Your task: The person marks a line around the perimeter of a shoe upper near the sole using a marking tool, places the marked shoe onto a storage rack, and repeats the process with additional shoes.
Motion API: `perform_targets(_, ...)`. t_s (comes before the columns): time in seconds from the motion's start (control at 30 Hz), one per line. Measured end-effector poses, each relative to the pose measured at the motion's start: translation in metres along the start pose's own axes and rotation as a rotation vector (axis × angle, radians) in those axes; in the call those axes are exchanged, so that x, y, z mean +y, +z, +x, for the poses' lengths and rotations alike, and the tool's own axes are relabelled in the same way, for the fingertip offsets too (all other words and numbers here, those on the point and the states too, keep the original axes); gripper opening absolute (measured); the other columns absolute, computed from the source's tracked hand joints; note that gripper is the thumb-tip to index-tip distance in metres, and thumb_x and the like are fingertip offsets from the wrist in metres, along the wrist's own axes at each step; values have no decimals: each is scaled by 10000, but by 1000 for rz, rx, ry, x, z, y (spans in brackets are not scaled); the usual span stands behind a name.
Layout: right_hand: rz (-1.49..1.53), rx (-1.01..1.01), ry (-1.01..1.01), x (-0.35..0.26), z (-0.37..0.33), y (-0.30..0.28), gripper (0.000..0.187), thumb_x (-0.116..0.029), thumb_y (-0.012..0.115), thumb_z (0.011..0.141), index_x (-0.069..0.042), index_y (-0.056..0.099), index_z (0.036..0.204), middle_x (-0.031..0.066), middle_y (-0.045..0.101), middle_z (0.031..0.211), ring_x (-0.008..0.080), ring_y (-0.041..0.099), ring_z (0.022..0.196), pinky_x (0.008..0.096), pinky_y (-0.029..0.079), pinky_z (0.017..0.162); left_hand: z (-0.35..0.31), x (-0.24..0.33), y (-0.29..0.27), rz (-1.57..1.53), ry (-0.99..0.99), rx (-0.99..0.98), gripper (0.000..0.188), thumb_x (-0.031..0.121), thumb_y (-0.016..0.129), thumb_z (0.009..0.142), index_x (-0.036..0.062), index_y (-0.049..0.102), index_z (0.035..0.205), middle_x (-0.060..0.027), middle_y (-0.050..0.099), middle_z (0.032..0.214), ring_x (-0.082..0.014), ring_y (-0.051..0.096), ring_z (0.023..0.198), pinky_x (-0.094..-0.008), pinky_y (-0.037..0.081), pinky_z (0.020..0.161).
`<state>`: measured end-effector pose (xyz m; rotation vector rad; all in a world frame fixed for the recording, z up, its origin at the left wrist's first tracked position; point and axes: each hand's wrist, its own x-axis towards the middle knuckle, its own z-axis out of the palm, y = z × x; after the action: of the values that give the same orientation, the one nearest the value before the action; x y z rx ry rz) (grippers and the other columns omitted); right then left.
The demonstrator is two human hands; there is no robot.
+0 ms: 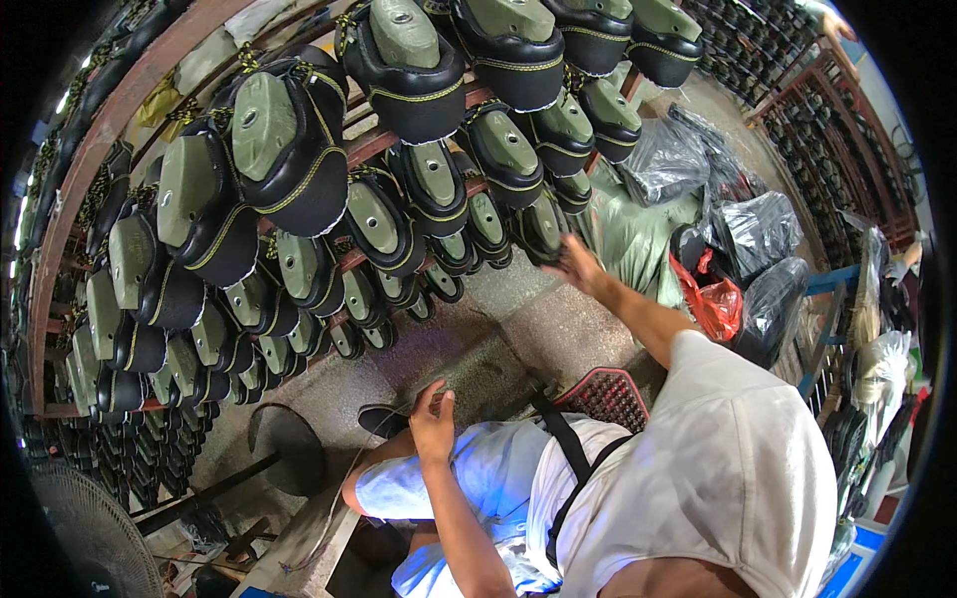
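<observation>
Rows of black shoe uppers (299, 189) with yellow stitching, stretched over green lasts (261, 125), hang from a rack above and in front of me. My right hand (576, 267) reaches to a low shoe upper (541, 227) at the rack's right end. Its fingers are apart at that upper's lower edge; I cannot tell if they touch it. My left hand (432, 427) is raised over my knee, thumb and fingers curled toward each other. Whatever lies between them is too small to make out. A thin pale cord (344, 480) runs up close to this hand.
Reddish metal bars (100, 169) frame the rack. Black and green plastic bags (758, 234) and a red bag (710, 299) lie at the right. A red plastic grid (605, 397) is beside me. A fan (95, 533) and a round black disc on a pole (286, 448) stand lower left.
</observation>
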<state>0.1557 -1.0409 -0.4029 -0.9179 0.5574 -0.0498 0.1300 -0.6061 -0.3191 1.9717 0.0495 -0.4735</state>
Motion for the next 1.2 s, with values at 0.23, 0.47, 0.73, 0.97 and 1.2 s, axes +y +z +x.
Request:
perform_targets(0.23,-672,227,193,-27,-185,-61,804,-416,756,913,157,502,1417,234,657,1314,288,682,1135,419,563,999,-20,42,-10,336,399,71,453,150,786,884,56,668,1311,-175,690,1255,-410,644,1153,-463,516,1004)
perform_targets(0.47,-997,-683,161,-80,-158,101,679,-210,776,827,79,567,1405,110,697,1210,159,655,1077,320,546,939,-61,139,-65,1153,667,100,1109,322,911,695,196,329,1631,-113,288,1696,-401,286,1539,-634,235,1243)
perform_targets(0.73,-809,-1747,166,-37,-187,405,753,-457,790,893,19,573,1434,119,710,1200,158,673,1040,330,555,887,-310,137,-207,1611,207,775,1058,359,906,533,20,520,1458,-180,567,1429,-418,539,1306,-565,404,1120)
perform_targets(0.97,-261,-1797,-361,96,-337,606,620,-358,782,957,17,593,1413,167,624,1436,250,559,1370,425,435,1147,-495,124,-201,1372,-462,1503,1138,532,969,551,-50,510,1415,-248,593,1335,-438,576,1242,-536,483,1052)
perform_targets(1.2,-618,-1900,-739,192,-411,682,769,-526,905,720,-114,689,1333,196,721,1151,386,626,1108,475,491,973,-580,98,-270,1411,-665,1485,1094,484,993,511,-46,529,1348,-217,616,1273,-404,613,1165,-495,516,996)
